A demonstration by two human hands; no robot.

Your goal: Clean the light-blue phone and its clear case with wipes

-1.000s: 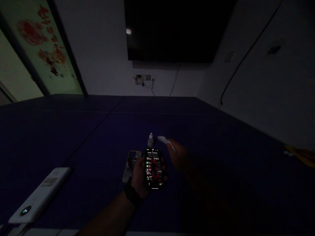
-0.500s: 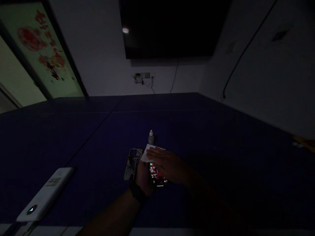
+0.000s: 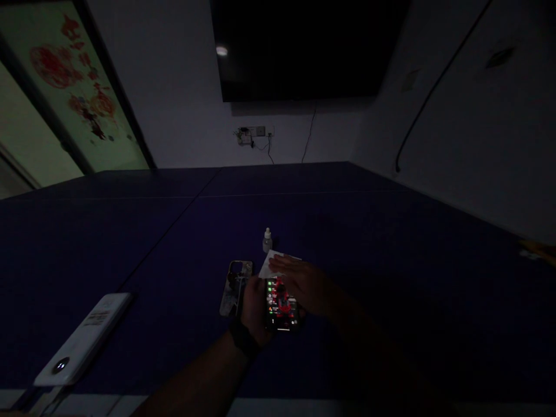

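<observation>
1. while the left hand clasps a lit phone, raised a little in from the middle of the desk's near edge, the right hand lies over the phone's upper end with fingers outstretched, so the two hands are close together.
2. under those fingers is a thin white sheet, covering the top of the screen; how firmly it is pressed cannot be told. the lower screen lies uncovered, so the work looks to be partway through.
3. beside the left hand, toward the desk's left edge, a patterned phone case lies flat, already apart from the phone.
4. just beyond the sheet, toward the far edge, a small bottle stands upright with its white top on, touched by neither hand.
5. among the other things, what seems a white power bank lies by the near edge, left of the hands, its small display lit and a cable at its near end; well apart, it blocks nothing.
6. past the far edge are wall sockets with hanging cords, and a big dark tv above.
7. as for hindrances, the case and bottle are near enough to be knocked, and the dim light hides any marks on the phone.
</observation>
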